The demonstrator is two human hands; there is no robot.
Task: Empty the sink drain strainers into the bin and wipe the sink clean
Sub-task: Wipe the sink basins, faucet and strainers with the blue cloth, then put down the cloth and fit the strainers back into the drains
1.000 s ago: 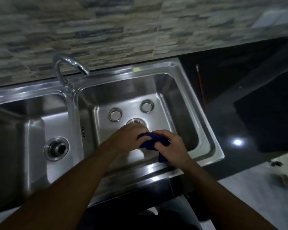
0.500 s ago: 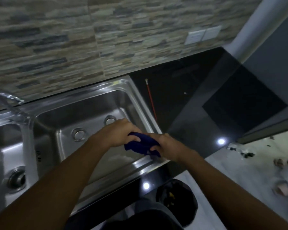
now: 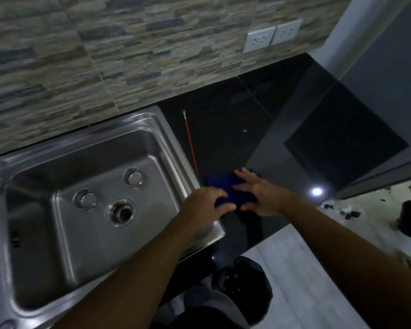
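Blue cloth [image 3: 221, 185] lies on worktop [image 3: 235, 143] just R of sink [image 3: 173, 138], R hand [image 3: 261, 195] flat on it w/ fingers spread, L hand [image 3: 207, 205] fingers bent over near edge (pinch? can't tell); smooth outward w/ even pressure, clear of red rod [image 3: 190, 143].

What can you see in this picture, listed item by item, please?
sink: one, steel, left of the counter
drain opening: one, steel-rimmed, in the sink floor
round strainers: two, steel, on the sink floor
cloth: one, dark blue, on the counter beside the sink
rod: one, thin, red, on the counter behind the cloth
counter: one, glossy black, right of the sink
sockets: two, white, on the stone-tile wall
bin: one, black, on the floor below the counter
left hand: one, fingers on the cloth's near edge
right hand: one, fingers spread flat on the cloth
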